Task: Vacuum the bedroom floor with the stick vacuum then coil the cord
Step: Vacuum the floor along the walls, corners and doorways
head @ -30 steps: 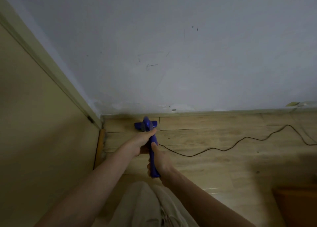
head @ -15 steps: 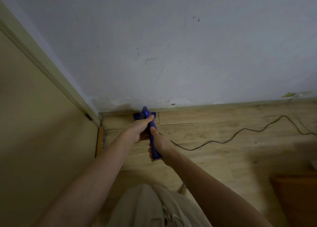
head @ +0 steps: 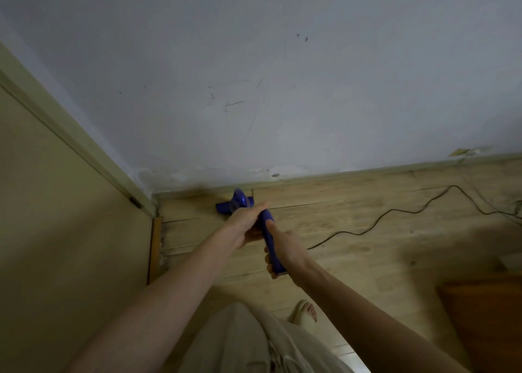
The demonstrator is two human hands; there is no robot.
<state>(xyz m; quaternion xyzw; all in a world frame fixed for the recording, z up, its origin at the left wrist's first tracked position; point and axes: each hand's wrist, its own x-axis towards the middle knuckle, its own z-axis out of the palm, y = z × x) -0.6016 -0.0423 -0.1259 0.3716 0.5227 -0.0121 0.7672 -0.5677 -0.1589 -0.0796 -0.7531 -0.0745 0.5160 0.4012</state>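
Along the left edge we see a tall pale olive-tan door panel [head: 56,217] with its frame running down to the corner, and a narrow orange-brown wooden strip [head: 154,248] standing at its foot. Just right of that corner our blue plastic stick vacuum [head: 269,242] reaches forward and down, its winged blue head [head: 236,200] on the light wooden plank floor [head: 367,259], close beside the skirting under the scuffed pale grey wall [head: 282,90]. Our left hand [head: 245,223] takes the upper part of the vacuum's body from the left, its grip clenched around it with the fingers wrapped over the top. Our right hand [head: 285,245] sits just behind, nearer to us, its grip grasping the blue handle with the thumb laid along the top and the fingertips showing at the handle's left side. Below both arms we see our beige trousers [head: 254,344] and one bare foot in a pale slipper [head: 305,314] on the floor. From near the right hand a thin black cord [head: 395,211] snakes loose across the planks toward the right, rising near the skirting and dropping again at the frame's edge. At the lower right corner stands a reddish-brown wooden piece of furniture [head: 480,322], only partly in view and too dim to tell more
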